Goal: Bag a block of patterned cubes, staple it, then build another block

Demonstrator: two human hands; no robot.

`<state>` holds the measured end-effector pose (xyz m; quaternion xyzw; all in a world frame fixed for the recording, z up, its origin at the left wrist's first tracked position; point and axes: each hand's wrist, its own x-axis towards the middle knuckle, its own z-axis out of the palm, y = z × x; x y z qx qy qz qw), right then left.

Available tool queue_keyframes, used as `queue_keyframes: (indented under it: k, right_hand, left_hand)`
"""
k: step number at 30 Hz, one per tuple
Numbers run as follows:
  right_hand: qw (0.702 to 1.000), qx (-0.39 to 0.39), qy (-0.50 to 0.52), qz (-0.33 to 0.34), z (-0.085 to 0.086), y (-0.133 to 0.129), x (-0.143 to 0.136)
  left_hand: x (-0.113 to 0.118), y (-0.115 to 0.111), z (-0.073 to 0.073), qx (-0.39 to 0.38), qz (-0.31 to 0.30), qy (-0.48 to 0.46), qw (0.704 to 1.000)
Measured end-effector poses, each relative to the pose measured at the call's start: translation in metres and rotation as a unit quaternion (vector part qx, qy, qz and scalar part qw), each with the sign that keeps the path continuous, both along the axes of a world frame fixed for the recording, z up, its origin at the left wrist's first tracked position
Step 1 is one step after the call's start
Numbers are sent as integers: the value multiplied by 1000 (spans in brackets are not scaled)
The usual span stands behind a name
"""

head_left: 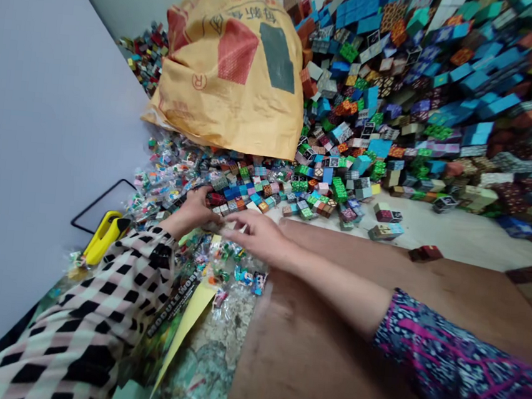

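My left hand [193, 211], in a black-and-white checked sleeve, reaches over the edge of a pile of small toy building blocks [248, 188]. Its fingers are apart, near a dark red block [214, 199]. My right hand [258, 233], in a dark sleeve with magenta streaks, comes in from the right with fingers spread toward my left hand. Both hands are slightly blurred, and their fingertips partly hide what lies between them. Below them lie small figures in clear plastic bags [251, 279], on and beside a printed "MODULE WORLD" sheet [173, 306].
A yellow woven sack [264, 121] stands behind the pile. A large heap of coloured blocks [387, 111] spreads to the right. At left are a yellow-handled tool [103, 237] and a pale panel [41, 140]. A brown board [327, 349] lies at front right, with a block [425, 253] at its far edge.
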<state>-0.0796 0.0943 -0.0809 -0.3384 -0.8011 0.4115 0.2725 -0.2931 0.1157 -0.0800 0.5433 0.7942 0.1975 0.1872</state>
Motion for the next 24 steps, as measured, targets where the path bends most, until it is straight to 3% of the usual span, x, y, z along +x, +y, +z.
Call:
queue_keyframes:
  k: [3, 5, 7, 12, 15, 17, 19, 21, 23, 24]
  right_hand:
    - [975, 144, -109, -132, 1, 35, 15]
    - [941, 183, -180, -219, 1, 61, 26]
    - [921, 189, -232, -248, -1, 81, 33]
    - [909, 239, -267, -214, -5, 91, 42]
    - [903, 276, -243, -223, -1, 73, 45]
    - [914, 277, -212, -207, 3, 53, 42]
    - [945, 246, -158, -146, 6, 31, 33]
    - [976, 190, -98, -42, 7, 11, 22]
    - [985, 153, -68, 51, 6, -1, 14]
    - [984, 145, -77, 67, 5, -2, 12]
  left_hand:
    - [0, 1, 1, -14, -8, 29, 999]
    - [0, 3, 1, -23, -7, 40, 999]
    - [1, 3, 2, -32, -4, 48, 998]
    - [0, 4, 1, -42, -3, 50, 998]
    - [-1, 4, -1, -42, -3, 45, 998]
    - [-1, 4, -2, -39, 0, 42, 998]
    - [-1, 4, -2, -37, 3, 38, 999]
    - [1, 4, 0, -36, 8, 33, 999]
    - [3, 4, 1, -35, 15, 27, 999]
    - [3, 4, 1, -34, 18, 22, 999]
